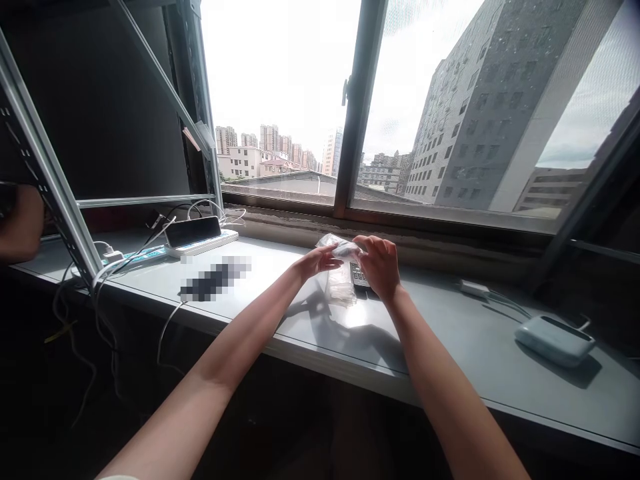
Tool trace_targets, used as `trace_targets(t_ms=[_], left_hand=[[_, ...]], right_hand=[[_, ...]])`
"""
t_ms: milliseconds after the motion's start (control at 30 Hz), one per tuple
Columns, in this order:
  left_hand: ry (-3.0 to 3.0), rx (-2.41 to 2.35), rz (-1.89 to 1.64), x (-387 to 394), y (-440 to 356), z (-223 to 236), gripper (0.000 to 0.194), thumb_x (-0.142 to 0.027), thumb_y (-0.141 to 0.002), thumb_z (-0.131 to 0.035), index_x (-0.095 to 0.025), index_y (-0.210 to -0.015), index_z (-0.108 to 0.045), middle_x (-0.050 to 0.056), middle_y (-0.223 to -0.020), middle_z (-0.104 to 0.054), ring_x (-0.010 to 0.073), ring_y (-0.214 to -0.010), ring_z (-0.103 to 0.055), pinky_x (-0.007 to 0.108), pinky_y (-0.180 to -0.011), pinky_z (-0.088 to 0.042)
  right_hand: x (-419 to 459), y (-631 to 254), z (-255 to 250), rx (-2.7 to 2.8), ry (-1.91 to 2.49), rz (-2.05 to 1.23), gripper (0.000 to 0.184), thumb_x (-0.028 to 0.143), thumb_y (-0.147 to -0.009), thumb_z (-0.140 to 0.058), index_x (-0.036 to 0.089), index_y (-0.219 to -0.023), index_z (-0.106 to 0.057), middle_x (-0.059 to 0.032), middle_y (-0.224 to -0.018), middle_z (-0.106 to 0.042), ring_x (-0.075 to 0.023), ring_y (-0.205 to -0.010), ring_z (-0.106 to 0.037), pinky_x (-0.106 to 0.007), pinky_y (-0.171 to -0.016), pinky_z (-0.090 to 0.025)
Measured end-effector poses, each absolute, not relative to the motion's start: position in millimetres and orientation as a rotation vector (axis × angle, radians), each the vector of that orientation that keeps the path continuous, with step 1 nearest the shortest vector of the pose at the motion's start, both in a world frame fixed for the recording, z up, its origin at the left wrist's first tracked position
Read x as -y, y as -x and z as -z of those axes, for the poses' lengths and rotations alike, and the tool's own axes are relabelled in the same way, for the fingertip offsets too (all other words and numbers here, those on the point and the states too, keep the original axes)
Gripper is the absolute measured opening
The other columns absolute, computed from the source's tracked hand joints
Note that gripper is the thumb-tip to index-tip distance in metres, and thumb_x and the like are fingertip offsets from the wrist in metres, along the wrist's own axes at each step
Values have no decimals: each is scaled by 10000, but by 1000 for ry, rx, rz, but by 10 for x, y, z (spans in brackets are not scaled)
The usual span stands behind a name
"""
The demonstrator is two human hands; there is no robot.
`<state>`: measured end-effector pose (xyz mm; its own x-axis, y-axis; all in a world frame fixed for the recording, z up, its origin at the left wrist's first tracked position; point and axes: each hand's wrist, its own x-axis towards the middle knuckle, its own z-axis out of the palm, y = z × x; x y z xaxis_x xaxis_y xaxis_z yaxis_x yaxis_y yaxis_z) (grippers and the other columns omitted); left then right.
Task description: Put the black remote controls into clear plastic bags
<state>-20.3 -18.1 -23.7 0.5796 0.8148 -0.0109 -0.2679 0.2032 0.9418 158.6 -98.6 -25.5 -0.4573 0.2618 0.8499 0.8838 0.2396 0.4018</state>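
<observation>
Above the grey-white table [310, 333], near the window side, I hold a clear crinkled plastic bag [344, 249] between both hands. My left hand [319, 260] grips it from the left with the fingers bent around its edge. My right hand [380, 263] pinches its right end, fingers curled. Whether anything lies inside the bag I cannot tell. Right under my hands is a stack of clear plastic bags [341, 288] on the table. Beside that stack, partly hidden by my right hand, lies a dark device with keys [359, 276], like a calculator.
A phone [193, 231] leans on a white power strip [203, 245] at the left, among cables. A blurred dark object [213, 280] with a white cable lies nearer. A metal rack [45, 147] and another person's arm [23, 223] are farther left. Rightward sit a white adapter [474, 288] and a pale blue case [554, 340].
</observation>
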Motion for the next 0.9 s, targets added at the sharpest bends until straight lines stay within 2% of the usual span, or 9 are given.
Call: trace_targets(t_ms=[200, 367, 533, 667, 900], left_hand=[[-1121, -598, -820, 165, 195, 248, 220, -304, -986, -540, -119, -1005, -657, 41, -728, -707, 118, -589, -676, 209, -641, -552], [-1127, -557, -799, 138, 201, 270, 223, -323, -975, -561, -123, -970, -661, 52, -757, -710, 125, -624, -686, 224, -686, -555], [-1147, -549, -771, 127, 200, 273, 278, -329, -1005, -492, -107, -962, -654, 66, -747, -709, 133, -617, -683, 230, -689, -551], [-1096, -622, -778, 113, 194, 279, 345, -334, -1035, -383, -100, -1083, -631, 77, -757, -714, 146, -630, -681, 253, -698, -559], [-1031, -635, -901, 39, 203, 317, 325, -294, -1025, -376, -104, -1130, -617, 90, -792, -704, 195, -749, -677, 358, -920, -513]], right_hand=[[1006, -1586, 251, 1905, 1081, 1226, 280, 150, -993, -464, 242, -941, -724, -43, -1182, -702, -212, -1080, -559, -374, -908, -303], [1021, -1571, 246, 1930, 1074, 1228, 274, 126, -985, -466, 247, -1012, -711, -41, -1200, -696, -208, -1097, -548, -362, -919, -283], [1013, -1567, 243, 1911, 1078, 1269, 238, 159, -978, -497, 240, -1022, -717, -61, -1219, -683, -225, -1104, -532, -372, -918, -281], [996, -1535, 258, 1926, 1020, 1314, 180, 160, -953, -549, 216, -969, -720, -70, -1214, -689, -228, -1081, -534, -370, -911, -281], [991, -1512, 274, 1932, 923, 1378, 180, 124, -944, -555, 204, -910, -713, -63, -1171, -709, -217, -1043, -543, -359, -909, -274]])
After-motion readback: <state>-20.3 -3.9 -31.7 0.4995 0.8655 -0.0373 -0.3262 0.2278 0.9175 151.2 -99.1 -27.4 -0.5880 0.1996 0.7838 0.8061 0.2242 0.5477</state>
